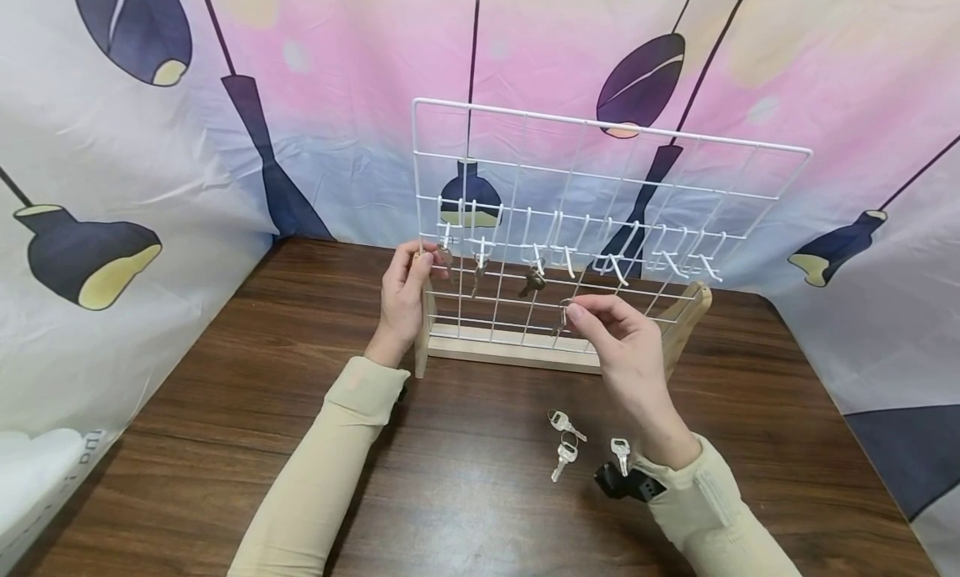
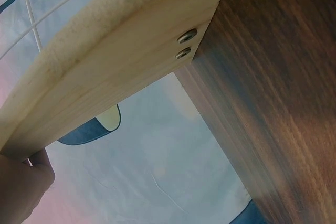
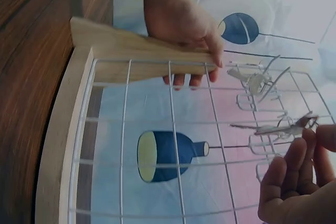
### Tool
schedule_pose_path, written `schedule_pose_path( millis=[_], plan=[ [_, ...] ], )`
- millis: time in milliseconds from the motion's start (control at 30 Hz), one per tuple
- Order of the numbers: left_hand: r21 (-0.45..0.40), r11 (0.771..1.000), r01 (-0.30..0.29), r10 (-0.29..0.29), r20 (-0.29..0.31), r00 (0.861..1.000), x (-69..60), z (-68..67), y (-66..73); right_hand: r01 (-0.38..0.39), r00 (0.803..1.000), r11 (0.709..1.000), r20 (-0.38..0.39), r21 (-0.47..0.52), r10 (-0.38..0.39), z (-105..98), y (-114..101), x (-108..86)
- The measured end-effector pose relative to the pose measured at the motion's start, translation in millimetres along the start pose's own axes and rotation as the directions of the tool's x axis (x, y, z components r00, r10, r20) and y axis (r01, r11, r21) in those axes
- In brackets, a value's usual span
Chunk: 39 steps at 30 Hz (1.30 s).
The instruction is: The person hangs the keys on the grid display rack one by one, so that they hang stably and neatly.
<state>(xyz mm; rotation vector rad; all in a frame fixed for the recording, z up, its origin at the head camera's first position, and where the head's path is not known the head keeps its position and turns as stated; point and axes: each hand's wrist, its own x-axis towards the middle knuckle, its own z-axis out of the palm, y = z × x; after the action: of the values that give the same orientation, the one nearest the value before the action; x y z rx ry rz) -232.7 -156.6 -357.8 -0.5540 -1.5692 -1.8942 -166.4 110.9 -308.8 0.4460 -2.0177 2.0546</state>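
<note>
A white wire grid rack (image 1: pixel 611 127) on a wooden stand stands on the table. My left hand (image 1: pixel 405 289) grips the stand's left wooden upright (image 2: pixel 105 61), fingers curled round it in the right wrist view. With thumb and fingertips, my right hand (image 1: pixel 626 343) pinches the ring of a key (image 1: pixel 560 320) in front of the grid's lower wires. Three hooks on the left bear hanging keys: a leftmost key (image 1: pixel 446 258), partly behind the left fingers, a second key (image 1: pixel 479 278) and a dark-looking third key (image 1: pixel 532 282).
Bare white hooks (image 1: pixel 618 268) continue along the rack's right half. Three silver keys lie on the brown table (image 1: pixel 465 452): an upper key (image 1: pixel 564 423), a lower key (image 1: pixel 565 458) and a right key (image 1: pixel 620 454) near my right wrist. A patterned cloth (image 1: pixel 337 77) hangs behind.
</note>
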Motion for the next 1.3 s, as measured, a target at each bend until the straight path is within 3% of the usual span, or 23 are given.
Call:
schedule_pose_path(
  millis=[233, 533, 800, 1300],
  plan=[
    [0.009, 1.0, 0.006, -0.006, -0.001, 1.0, -0.1, -0.6, -1.0, -0.026, 0.998, 0.977, -0.053, 0.21, 0.038, 7.2, -2.6, 1.3],
    [0.02, 1.0, 0.007, -0.007, 0.0, 1.0, -0.1, 0.0, 1.5, -0.042, 0.995, 0.911, -0.063, 0.409, 0.074, 13.2, -7.3, 4.3],
    [0.011, 1.0, 0.004, -0.004, 0.0, 1.0, -0.3, 0.3, 1.2, -0.049, 0.996, 0.889, -0.045, 0.456, 0.078, 13.7, -9.1, 6.2],
    [0.016, 1.0, 0.006, -0.007, 0.004, 1.0, -0.1, -0.6, 0.6, -0.074, 0.994, 0.882, -0.042, 0.466, 0.106, 13.7, -10.1, 9.6]
  ],
)
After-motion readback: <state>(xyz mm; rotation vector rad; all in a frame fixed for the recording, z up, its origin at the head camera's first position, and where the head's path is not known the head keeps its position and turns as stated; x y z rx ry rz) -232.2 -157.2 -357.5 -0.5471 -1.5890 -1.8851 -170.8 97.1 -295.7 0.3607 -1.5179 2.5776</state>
